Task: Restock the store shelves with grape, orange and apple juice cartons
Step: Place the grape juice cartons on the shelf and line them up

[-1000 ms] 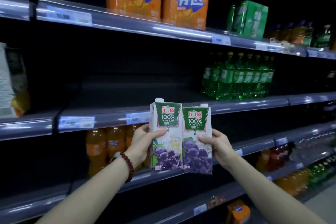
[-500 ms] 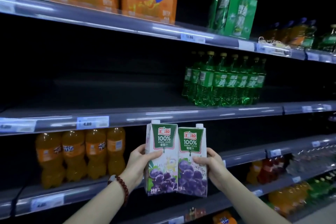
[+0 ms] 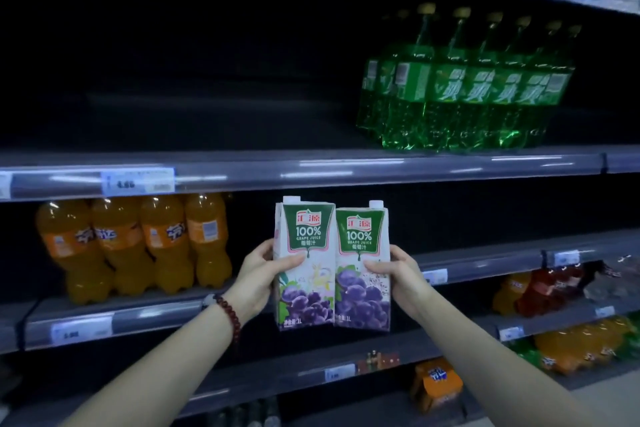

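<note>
The left hand (image 3: 258, 282) has its grip closed around the left grape juice carton (image 3: 304, 263), thumb across its front; the right hand (image 3: 398, 279) grips the right grape juice carton (image 3: 362, 269) likewise. Both cartons are upright, touching side by side, held in the air before a dark shelf bay. Orange soda bottles (image 3: 133, 246) stand to the left, green soda bottles (image 3: 464, 87) on the shelf (image 3: 346, 166) above.

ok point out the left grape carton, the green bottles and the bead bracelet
left grape carton (image 3: 304, 229): head view, green label panel
green bottles (image 3: 485, 90): head view, label of a middle bottle
bead bracelet (image 3: 230, 315): head view, beads on left wrist
</note>
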Motion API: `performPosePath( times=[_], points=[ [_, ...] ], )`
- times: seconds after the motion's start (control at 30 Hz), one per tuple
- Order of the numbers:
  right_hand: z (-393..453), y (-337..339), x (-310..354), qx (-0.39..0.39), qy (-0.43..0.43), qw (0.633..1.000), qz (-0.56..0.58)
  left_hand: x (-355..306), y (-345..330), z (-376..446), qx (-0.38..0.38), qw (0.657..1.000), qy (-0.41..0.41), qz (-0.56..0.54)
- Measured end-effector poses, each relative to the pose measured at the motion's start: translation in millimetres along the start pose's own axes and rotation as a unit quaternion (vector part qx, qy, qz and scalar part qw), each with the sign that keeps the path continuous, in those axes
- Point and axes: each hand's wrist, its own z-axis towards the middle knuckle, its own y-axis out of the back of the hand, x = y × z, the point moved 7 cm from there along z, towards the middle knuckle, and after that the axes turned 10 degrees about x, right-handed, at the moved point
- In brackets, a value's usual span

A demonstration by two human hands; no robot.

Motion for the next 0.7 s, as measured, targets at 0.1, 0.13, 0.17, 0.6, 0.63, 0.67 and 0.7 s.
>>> performPosePath(
  times=[0.1,0.13,0.17,0.6,0.63,0.67,0.7],
  points=[
    [21,9,-2,0.012,-0.001,1.000,-0.002,3,1,15,-0.007,1.000,-0.014,0.007],
    [28,13,-2,0.014,0.000,1.000,0.002,3,2,20,-0.009,1.000,-0.021,0.012],
    [34,16,-2,0.017,0.000,1.000,0.006,4,3,24,-0.012,0.999,-0.027,0.015],
    [95,23,-3,0.069,0.019,0.997,0.025,11,22,61,-0.040,0.997,-0.062,0.022],
    [99,21,-1,0.073,0.022,0.997,0.032,9,25,64,-0.043,0.997,-0.068,0.021],
    [103,20,0,0.076,0.027,0.996,0.039,7,27,67,-0.046,0.996,-0.073,0.020],
    [106,20,2,0.079,0.032,0.995,0.043,6,29,69,-0.047,0.995,-0.080,0.021]
  ],
)
